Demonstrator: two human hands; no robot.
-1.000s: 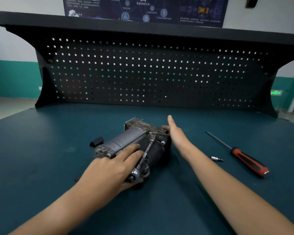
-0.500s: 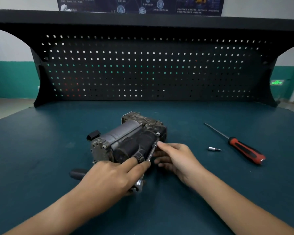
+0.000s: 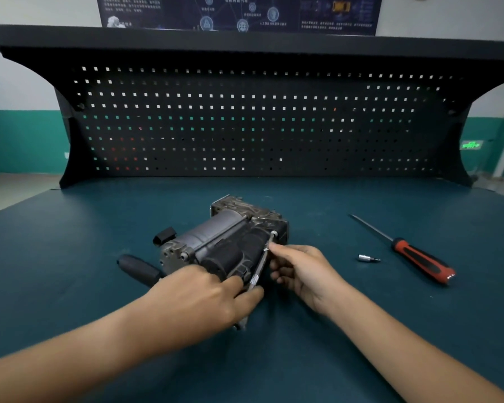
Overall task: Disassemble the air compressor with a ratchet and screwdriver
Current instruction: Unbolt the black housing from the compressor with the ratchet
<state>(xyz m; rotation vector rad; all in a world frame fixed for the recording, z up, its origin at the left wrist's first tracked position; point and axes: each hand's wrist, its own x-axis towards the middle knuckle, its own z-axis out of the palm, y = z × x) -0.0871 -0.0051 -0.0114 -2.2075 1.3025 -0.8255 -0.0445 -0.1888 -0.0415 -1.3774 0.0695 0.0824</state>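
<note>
Two grips share the ratchet (image 3: 259, 267): my right grip (image 3: 300, 271) pinches its shaft just short of the bolt (image 3: 273, 234), my left grip (image 3: 198, 298) clasps the near end, long axis running away alongside the air compressor (image 3: 224, 237) on the bench (image 3: 70, 286).

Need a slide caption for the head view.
Left hand grips the ratchet on the air compressor, right hand pinches its extension; screwdriver and bit lie aside.

Dull grey metal air compressor (image 3: 230, 237), shiny chrome ratchet (image 3: 258, 271), matt teal bench mat (image 3: 70, 257).
</note>
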